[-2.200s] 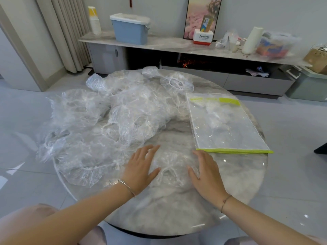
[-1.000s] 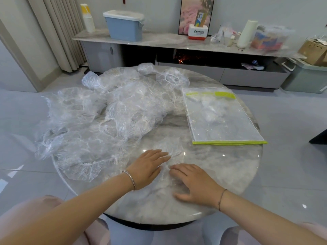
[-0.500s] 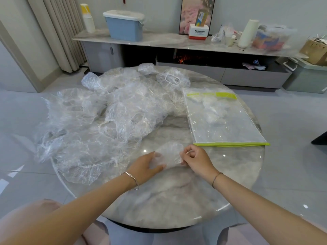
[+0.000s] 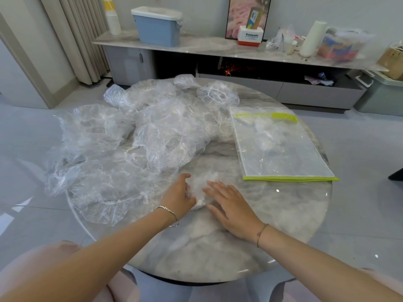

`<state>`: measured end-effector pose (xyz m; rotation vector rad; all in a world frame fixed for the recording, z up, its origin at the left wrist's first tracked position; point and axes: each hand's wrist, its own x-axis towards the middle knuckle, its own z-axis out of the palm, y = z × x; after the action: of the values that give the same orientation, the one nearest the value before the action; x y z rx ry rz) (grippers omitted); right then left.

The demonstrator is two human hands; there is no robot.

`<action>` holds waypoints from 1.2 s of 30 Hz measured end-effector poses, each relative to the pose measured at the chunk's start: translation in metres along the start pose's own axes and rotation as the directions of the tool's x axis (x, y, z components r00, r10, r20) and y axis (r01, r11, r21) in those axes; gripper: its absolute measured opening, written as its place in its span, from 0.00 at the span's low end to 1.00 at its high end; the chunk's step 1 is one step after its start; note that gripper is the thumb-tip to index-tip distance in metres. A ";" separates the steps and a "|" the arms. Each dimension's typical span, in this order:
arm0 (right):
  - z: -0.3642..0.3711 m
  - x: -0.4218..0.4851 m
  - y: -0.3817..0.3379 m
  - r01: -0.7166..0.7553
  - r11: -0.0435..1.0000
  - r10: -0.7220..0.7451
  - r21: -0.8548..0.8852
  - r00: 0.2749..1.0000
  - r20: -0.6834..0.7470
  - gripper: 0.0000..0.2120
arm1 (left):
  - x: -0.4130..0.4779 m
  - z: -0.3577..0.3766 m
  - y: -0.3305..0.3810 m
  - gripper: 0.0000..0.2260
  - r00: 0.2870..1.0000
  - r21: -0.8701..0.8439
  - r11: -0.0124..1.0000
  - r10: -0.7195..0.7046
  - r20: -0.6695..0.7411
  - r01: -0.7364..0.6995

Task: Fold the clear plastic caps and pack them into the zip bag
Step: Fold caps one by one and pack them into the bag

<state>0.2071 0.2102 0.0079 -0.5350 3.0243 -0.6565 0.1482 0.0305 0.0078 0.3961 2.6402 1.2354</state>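
A small folded clear plastic cap (image 4: pixel 201 184) lies on the round marble table (image 4: pixel 272 214), near its front middle. My left hand (image 4: pixel 180 195) curls around the cap's left side and holds it. My right hand (image 4: pixel 230 203) lies flat with straight fingers, pressing the cap's right side. A large heap of loose clear caps (image 4: pixel 130 144) covers the table's left and back. The zip bag (image 4: pixel 281 144), clear with green edges, lies flat at the right with a few folded caps inside.
Behind the table runs a low cabinet (image 4: pixel 239 51) carrying a blue bin (image 4: pixel 157 26), a white box, a paper roll and a plastic tub. Curtains (image 4: pixel 82 38) hang at the back left. The heap of caps overhangs the table's left rim.
The cap has gone from spread flat under both palms to a small folded bundle. My right hand pinched its edge half a second ago; now it lies flat on it.
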 end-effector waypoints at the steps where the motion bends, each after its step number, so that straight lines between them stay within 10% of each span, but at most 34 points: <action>1: 0.004 0.000 0.002 -0.001 0.999 0.004 -0.038 0.996 0.089 0.34 | -0.002 0.000 0.000 0.30 0.999 0.064 0.998 0.029 0.013 -0.030; 5: 0.012 0.001 0.012 -0.015 0.995 0.036 -0.098 0.975 0.220 0.35 | -0.004 -0.002 -0.008 0.24 0.908 0.546 0.746 0.414 0.068 -0.381; 11: 0.010 -0.002 0.015 0.027 0.990 0.002 -0.137 0.977 0.213 0.33 | -0.015 -0.004 -0.016 0.44 0.877 0.637 0.630 0.162 0.452 -0.445; 16: 0.005 -0.007 0.014 0.121 0.978 -0.126 -0.172 0.992 -0.019 0.27 | -0.011 -0.006 -0.004 0.27 0.903 0.667 0.615 0.215 0.373 -0.422; 20: 0.004 -0.007 0.007 0.135 0.987 -0.147 -0.086 0.979 -0.143 0.15 | -0.010 0.000 0.001 0.11 0.782 0.671 0.484 0.576 0.238 -0.561; 29: 0.000 -0.003 0.008 -0.198 0.906 0.257 0.373 0.960 -0.113 0.10 | -0.012 0.004 0.000 0.14 0.980 0.340 0.919 0.184 0.075 -0.199; 36: 0.000 0.003 0.005 -0.225 0.904 0.294 0.364 0.944 -0.146 0.13 | -0.008 0.006 -0.006 0.13 0.999 0.160 0.986 0.034 0.008 -0.035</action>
<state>0.2026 0.2134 0.0057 -0.0501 2.9651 -1.2467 0.1566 0.0285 0.0004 0.4717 2.7485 1.0326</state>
